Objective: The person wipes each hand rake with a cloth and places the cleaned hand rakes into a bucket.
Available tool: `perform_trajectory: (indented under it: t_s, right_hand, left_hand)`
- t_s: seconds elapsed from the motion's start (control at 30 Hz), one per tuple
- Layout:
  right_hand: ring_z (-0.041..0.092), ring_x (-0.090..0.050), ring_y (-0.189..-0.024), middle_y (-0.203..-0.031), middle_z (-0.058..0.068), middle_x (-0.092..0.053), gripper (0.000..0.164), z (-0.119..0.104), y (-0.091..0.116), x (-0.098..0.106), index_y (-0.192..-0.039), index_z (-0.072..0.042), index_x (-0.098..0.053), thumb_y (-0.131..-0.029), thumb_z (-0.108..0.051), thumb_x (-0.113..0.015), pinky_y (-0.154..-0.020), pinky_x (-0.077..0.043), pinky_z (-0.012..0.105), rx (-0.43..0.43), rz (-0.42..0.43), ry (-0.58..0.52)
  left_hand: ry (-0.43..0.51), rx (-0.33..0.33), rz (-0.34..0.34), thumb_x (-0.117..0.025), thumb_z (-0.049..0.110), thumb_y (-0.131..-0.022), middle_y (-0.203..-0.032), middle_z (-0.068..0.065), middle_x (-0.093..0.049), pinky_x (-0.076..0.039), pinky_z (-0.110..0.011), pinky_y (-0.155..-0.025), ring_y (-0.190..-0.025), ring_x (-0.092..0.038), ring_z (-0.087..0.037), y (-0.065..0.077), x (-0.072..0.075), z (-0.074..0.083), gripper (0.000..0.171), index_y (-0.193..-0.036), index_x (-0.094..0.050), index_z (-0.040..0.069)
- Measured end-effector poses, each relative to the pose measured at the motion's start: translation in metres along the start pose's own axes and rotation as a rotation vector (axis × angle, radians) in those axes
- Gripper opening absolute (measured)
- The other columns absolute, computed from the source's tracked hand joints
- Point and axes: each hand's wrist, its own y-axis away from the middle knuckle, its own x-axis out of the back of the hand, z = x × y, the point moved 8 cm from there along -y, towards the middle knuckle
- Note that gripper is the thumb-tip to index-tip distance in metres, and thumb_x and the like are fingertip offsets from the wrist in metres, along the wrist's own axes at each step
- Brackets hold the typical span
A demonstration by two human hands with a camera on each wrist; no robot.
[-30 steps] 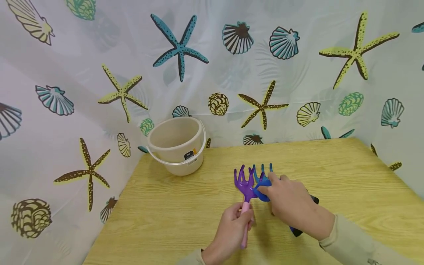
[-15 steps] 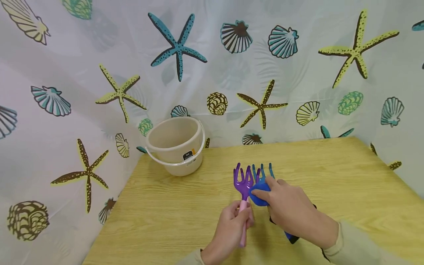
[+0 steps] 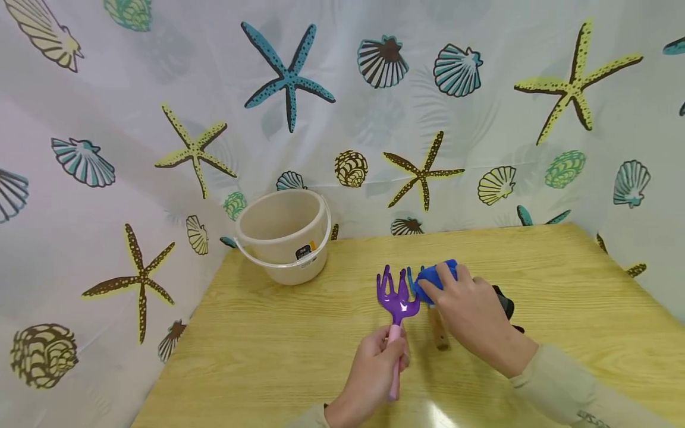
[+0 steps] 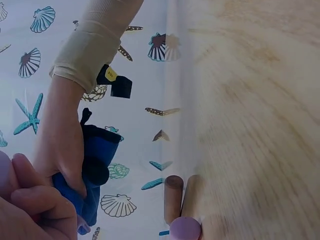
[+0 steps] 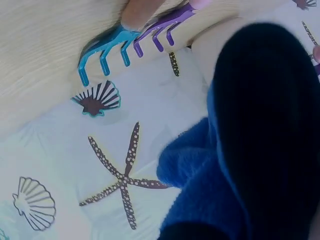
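Note:
My left hand (image 3: pixel 369 365) grips the pink handle of a purple hand rake (image 3: pixel 395 296), its tines pointing away from me. My right hand (image 3: pixel 471 312) holds a soft blue-and-black fabric bundle (image 3: pixel 430 282) by its blue part; in the right wrist view a large smooth black part of the bundle (image 5: pixel 270 115) fills the right side. Under it lies a teal hand rake (image 5: pixel 107 45), its wooden handle (image 3: pixel 439 333) showing below the fabric. Beside the teal rake, the right wrist view has another purple rake (image 5: pixel 160 30) on the table.
A beige bucket (image 3: pixel 283 244) with a white bail handle stands at the back left of the wood-grain table (image 3: pixel 257 356). A white curtain (image 3: pixel 332 119) printed with starfish and shells hangs behind and along both sides.
My right hand has moved the blue fabric away from me, off the held purple rake and over the teal tines, baring the wooden handle. My left hand keeps its grip nearly unmoved.

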Motion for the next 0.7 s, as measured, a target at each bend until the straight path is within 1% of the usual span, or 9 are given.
perform_trajectory:
  t_s: [0.1,0.23,0.3,0.4,0.47,0.6,0.7]
  right_hand:
    - [0.044,-0.055,-0.085,-0.106,0.024,-0.056,0.045,-0.002,-0.003,0.006,-0.114,-0.013,-0.068,-0.071,-0.018,-0.080,-0.047,-0.057,0.047,0.007,0.046,-0.029]
    - [0.041,-0.054,-0.089,-0.107,0.021,-0.055,0.050,-0.006,-0.007,0.015,-0.117,-0.016,-0.067,-0.068,-0.016,-0.079,-0.049,-0.057,0.049,-0.015,0.037,-0.108]
    - [0.040,-0.054,-0.089,-0.109,0.020,-0.055,0.052,-0.008,-0.010,0.021,-0.119,-0.017,-0.067,-0.068,-0.014,-0.077,-0.048,-0.057,0.048,-0.021,0.036,-0.122]
    - [0.041,-0.054,-0.089,-0.109,0.021,-0.055,0.050,-0.010,-0.015,0.028,-0.118,-0.017,-0.067,-0.069,-0.011,-0.073,-0.044,-0.056,0.046,-0.031,0.043,-0.125]
    - [0.041,-0.054,-0.087,-0.109,0.021,-0.055,0.049,-0.011,-0.020,0.029,-0.116,-0.016,-0.067,-0.068,-0.008,-0.071,-0.040,-0.054,0.043,-0.047,0.036,-0.118]
    - [0.041,-0.054,-0.083,-0.106,0.022,-0.054,0.047,-0.010,-0.025,0.026,-0.115,-0.013,-0.067,-0.069,-0.006,-0.071,-0.035,-0.051,0.039,-0.089,0.000,-0.092]
    - [0.040,-0.055,-0.082,-0.107,0.022,-0.054,0.044,-0.010,-0.027,0.023,-0.114,-0.013,-0.068,-0.070,-0.008,-0.073,-0.036,-0.052,0.039,-0.103,-0.044,-0.090]
  left_hand:
    - [-0.009,-0.003,0.015,-0.049,0.015,-0.096,-0.068,-0.005,-0.055,-0.035,-0.019,-0.042,-0.057,-0.046,-0.011,0.001,0.002,0.002,0.019,-0.106,-0.059,0.001]
    - [-0.022,-0.001,0.006,-0.049,0.017,-0.098,-0.069,-0.004,-0.055,-0.035,-0.020,-0.041,-0.055,-0.045,-0.011,0.001,0.002,0.005,0.019,-0.105,-0.059,0.003]
    - [-0.033,0.000,0.003,-0.049,0.017,-0.098,-0.068,-0.004,-0.055,-0.034,-0.020,-0.040,-0.054,-0.044,-0.011,0.000,0.002,0.007,0.018,-0.104,-0.059,0.004]
    - [-0.044,0.015,0.005,-0.049,0.016,-0.096,-0.068,-0.004,-0.056,-0.034,-0.019,-0.037,-0.050,-0.043,-0.010,0.000,0.001,0.009,0.016,-0.104,-0.059,0.007]
    - [-0.042,0.027,-0.002,-0.050,0.015,-0.096,-0.068,-0.004,-0.056,-0.032,-0.019,-0.035,-0.047,-0.041,-0.010,0.000,0.000,0.010,0.015,-0.105,-0.059,0.008]
    - [-0.045,0.036,-0.019,-0.051,0.016,-0.096,-0.068,-0.005,-0.056,-0.030,-0.018,-0.031,-0.041,-0.037,-0.009,0.001,-0.003,0.013,0.016,-0.108,-0.059,0.009]
    - [-0.050,0.032,-0.021,-0.052,0.017,-0.096,-0.067,-0.004,-0.056,-0.031,-0.018,-0.031,-0.041,-0.037,-0.009,0.001,-0.004,0.015,0.018,-0.109,-0.058,0.007]
